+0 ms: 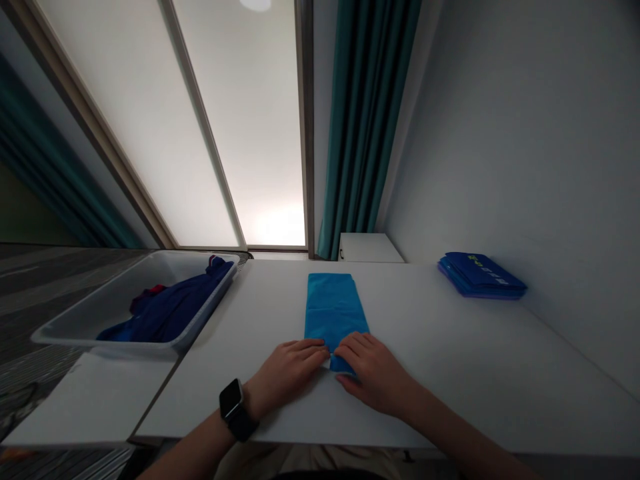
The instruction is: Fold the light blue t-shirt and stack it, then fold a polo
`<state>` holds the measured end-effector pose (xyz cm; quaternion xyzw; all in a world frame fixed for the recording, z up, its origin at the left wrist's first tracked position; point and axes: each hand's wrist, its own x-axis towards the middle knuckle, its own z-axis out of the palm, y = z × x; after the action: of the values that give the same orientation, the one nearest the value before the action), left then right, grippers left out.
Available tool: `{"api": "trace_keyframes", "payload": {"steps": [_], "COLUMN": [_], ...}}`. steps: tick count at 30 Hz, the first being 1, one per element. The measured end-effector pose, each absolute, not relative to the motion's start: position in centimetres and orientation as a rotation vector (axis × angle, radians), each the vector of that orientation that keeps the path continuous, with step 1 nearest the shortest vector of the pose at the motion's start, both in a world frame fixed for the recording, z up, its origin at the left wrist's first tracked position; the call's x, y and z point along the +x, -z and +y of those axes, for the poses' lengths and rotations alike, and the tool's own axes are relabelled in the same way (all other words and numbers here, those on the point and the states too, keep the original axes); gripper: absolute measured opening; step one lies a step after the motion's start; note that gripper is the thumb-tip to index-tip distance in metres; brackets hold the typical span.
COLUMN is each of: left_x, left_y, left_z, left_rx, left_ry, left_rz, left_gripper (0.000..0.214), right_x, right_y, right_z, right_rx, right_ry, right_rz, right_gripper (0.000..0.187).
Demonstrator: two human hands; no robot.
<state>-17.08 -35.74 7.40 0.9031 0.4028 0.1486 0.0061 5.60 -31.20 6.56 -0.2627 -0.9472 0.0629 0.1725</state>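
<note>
- Far to the left of the left hand, a grey plastic tray [75, 312] sits on a lower white surface [85, 400], holding a crumpled navy garment [173, 308] that looks soft and limp, with a red patch at its edge
- The left hand [285, 373] is open and flat, fingers pressing the near edge of the cloth, with a black-strapped smartwatch [233, 408] on the wrist
- Ahead of both hands, a blue cloth [333, 310] lies folded into a long strip; it seems thin, light and soft, likely to slide, so its near end looks the best place to take hold
- The right hand [373, 370] is also open, resting on that near end, not gripping
- Beyond the right hand, a folded navy stack [480, 275] lies on the white counter [450, 380], by a grey wall [515, 133]
- Ahead stand a white cabinet [370, 248] and a teal curtain [367, 120]
</note>
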Motion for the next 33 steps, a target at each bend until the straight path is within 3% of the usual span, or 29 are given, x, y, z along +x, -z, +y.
{"api": "trace_keyframes", "payload": {"steps": [4,10,12,16,18,27,33], "left_x": [-16.6,-16.1,-16.8,-19.3,-20.2,-19.2,-18.7], "left_y": [-8.5,-9.5,-9.9,-9.9,-9.5,-7.5,-7.2], "left_z": [-35.8,-37.3,-37.8,-37.7,-37.3,-36.8,-36.0], "left_rx": [2.597,2.487,2.475,2.486,2.478,2.27,1.719], "left_ry": [-0.471,-0.424,-0.471,-0.448,-0.426,-0.636,-0.792], "left_rz": [1.388,1.408,1.342,1.227,1.246,1.391,1.604], "left_gripper": [0.03,0.033,0.045,0.092,0.096,0.039,0.038], "right_x": [5.9,6.1,6.4,6.9,7.2,7.0,4.3], "right_y": [-4.8,-4.4,-5.7,-8.5,-9.5,-14.5,-17.4], "right_z": [-31.0,-31.7,-32.2,-32.9,-33.0,-29.8,-21.6], "right_rx": [-0.706,-0.699,-0.733,-0.857,-0.894,-0.787,-0.843], "right_ry": [0.009,-0.113,-0.243,-0.518,-0.616,-0.933,-1.148], "right_rz": [-2.619,-2.665,-2.699,-2.771,-2.787,-2.801,-2.874], "right_gripper": [0.048,0.039,0.037,0.025,0.018,0.019,0.028]}}
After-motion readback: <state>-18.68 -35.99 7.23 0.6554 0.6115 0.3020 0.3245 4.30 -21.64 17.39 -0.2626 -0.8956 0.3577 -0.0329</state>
